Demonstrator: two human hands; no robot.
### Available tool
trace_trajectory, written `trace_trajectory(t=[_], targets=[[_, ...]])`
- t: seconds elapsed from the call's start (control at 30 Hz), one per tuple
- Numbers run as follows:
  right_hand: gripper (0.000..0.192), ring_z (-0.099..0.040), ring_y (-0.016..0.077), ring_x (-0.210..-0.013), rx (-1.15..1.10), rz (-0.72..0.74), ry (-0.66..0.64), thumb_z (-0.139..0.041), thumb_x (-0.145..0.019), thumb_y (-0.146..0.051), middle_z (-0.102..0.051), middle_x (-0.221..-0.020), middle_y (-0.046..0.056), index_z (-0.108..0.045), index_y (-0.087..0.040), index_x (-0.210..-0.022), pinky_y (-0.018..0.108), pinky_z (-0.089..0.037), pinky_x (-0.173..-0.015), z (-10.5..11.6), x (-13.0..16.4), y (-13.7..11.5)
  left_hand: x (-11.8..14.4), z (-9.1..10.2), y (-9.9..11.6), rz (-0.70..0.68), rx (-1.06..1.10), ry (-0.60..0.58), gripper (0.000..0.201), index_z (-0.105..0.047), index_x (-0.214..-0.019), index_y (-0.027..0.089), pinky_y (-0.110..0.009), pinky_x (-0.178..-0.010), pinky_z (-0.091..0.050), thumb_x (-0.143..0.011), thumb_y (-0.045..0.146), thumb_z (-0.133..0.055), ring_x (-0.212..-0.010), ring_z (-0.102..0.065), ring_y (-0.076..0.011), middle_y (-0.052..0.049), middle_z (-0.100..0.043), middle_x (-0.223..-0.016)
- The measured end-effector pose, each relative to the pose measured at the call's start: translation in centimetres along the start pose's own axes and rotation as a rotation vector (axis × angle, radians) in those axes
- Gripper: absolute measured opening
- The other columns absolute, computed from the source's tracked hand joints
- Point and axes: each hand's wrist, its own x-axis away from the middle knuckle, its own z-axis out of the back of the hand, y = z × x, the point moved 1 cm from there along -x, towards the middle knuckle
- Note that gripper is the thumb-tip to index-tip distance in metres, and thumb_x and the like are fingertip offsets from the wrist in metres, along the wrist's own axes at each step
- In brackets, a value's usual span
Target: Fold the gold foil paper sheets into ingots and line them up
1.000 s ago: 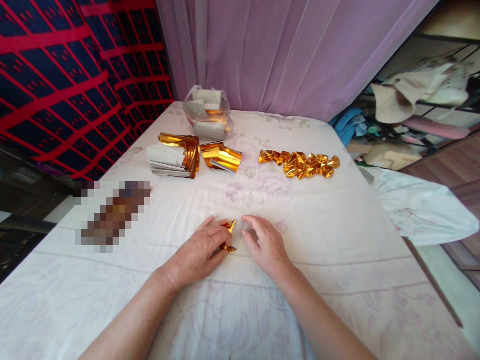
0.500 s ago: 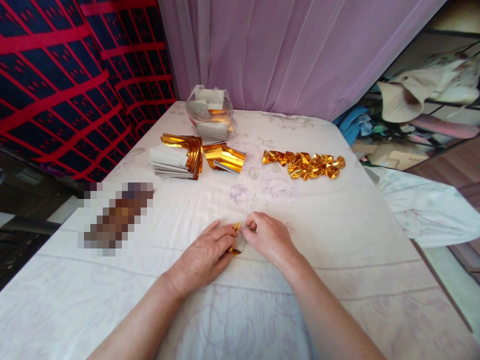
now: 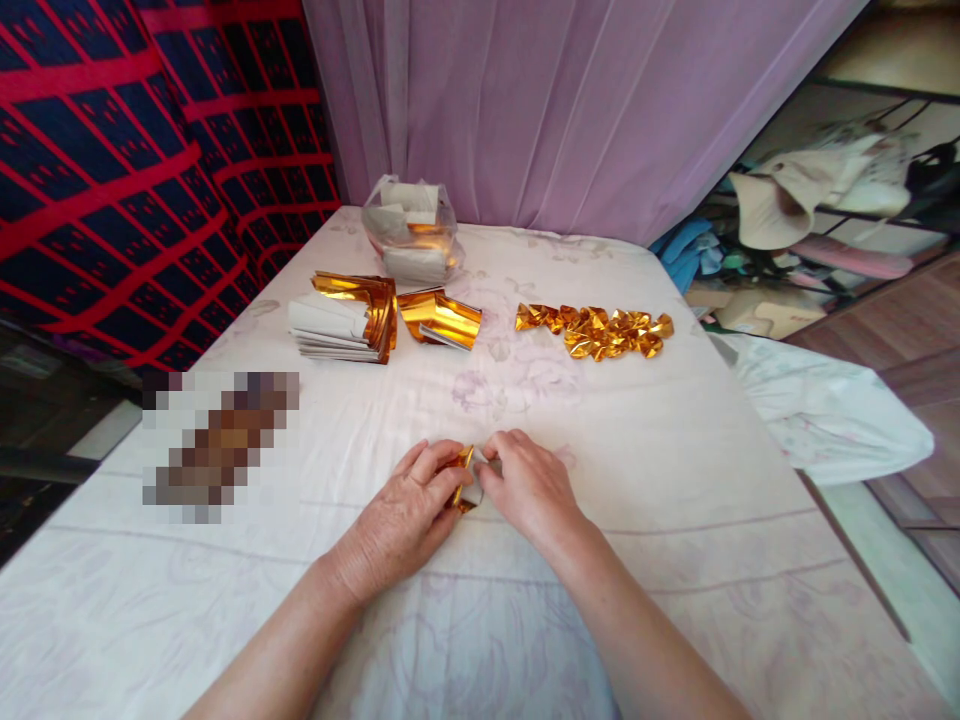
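Note:
Between my hands, low over the cloth-covered table, is a partly folded sheet of gold foil paper (image 3: 473, 488) with its pale grey side showing. My left hand (image 3: 415, 503) holds its left part, the fingers bent over the gold edges. At the right edge, my right hand (image 3: 531, 477) pinches the paper between thumb and fingers. The fingers hide much of its shape. Farther off lie a fanned stack of gold foil sheets (image 3: 341, 325) and a smaller curled bunch of the sheets (image 3: 444, 318). To their right is a cluster of folded gold foil pieces (image 3: 600, 330).
A clear plastic bag (image 3: 411, 235) of more paper stands at the table's back edge. A blurred-out patch (image 3: 225, 440) covers something on the left. Purple curtain (image 3: 480, 110) hangs behind; shelves with hats (image 3: 780, 205) stand at right.
My right fingers have moved onto the right edge of the paper, which now stands up more. My left fingers have shifted a little over the gold edge. The view has turned slightly.

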Motion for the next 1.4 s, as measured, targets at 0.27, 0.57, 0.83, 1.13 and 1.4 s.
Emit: trace_trajectory(t=[0.27,0.57,0.83,1.13,1.4], targets=[[0.016,-0.066,0.0157,-0.07,-0.219,-0.076,0.076,-0.064,-0.081,-0.021,-0.072,-0.08,-0.003,-0.061,-0.023,-0.097,0.027,-0.041,-0.064,-0.8,0.1,0.0,0.3,-0.2,-0.5,0.037,-0.034,-0.056,0.031,-0.054,-0.119,0.022,-0.057,-0.116,-0.027,-0.088,0.016,-0.055,-0.129,-0.051,-0.0246,-0.01,-0.062,-0.13],[0.014,-0.064,0.0134,-0.064,-0.35,-0.12,0.081,-0.064,-0.076,-0.02,-0.071,-0.074,-0.005,-0.065,-0.025,-0.089,0.025,-0.043,-0.063,-1.7,-0.1,0.5,0.3,-0.5,-0.7,0.045,-0.043,-0.053,0.037,-0.058,-0.123,0.021,-0.053,-0.115,-0.03,-0.086,0.017,-0.059,-0.125,-0.053,-0.0254,-0.01,-0.064,-0.128],[0.007,-0.064,0.0145,-0.063,-0.247,-0.131,0.114,-0.062,-0.082,-0.027,-0.071,-0.07,-0.003,-0.063,-0.024,-0.075,0.025,-0.039,-0.059,-1.2,-0.3,0.2,0.4,-0.6,-0.8,0.052,-0.059,-0.084,0.035,-0.061,-0.122,0.02,-0.054,-0.115,-0.03,-0.087,0.02,-0.059,-0.127,-0.052,-0.0269,-0.01,-0.063,-0.13],[0.024,-0.065,0.0155,-0.071,-0.18,0.039,0.342,-0.055,-0.08,-0.014,-0.072,-0.085,0.0,-0.062,-0.022,-0.101,0.025,-0.044,-0.066,-2.7,0.7,0.0,0.3,-0.8,-0.7,0.06,-0.041,-0.066,0.04,-0.057,-0.127,0.023,-0.053,-0.116,-0.028,-0.087,0.017,-0.057,-0.13,-0.05,-0.0257,-0.008,-0.063,-0.13],[0.02,-0.064,0.0166,-0.074,-0.113,0.212,0.45,-0.048,-0.086,-0.01,-0.071,-0.082,0.002,-0.063,-0.022,-0.093,0.026,-0.044,-0.07,-3.5,1.8,0.6,0.3,-0.7,-0.7,0.065,-0.039,-0.066,0.037,-0.059,-0.124,0.023,-0.053,-0.115,-0.029,-0.087,0.018,-0.059,-0.129,-0.051,-0.0257,-0.007,-0.064,-0.129]])
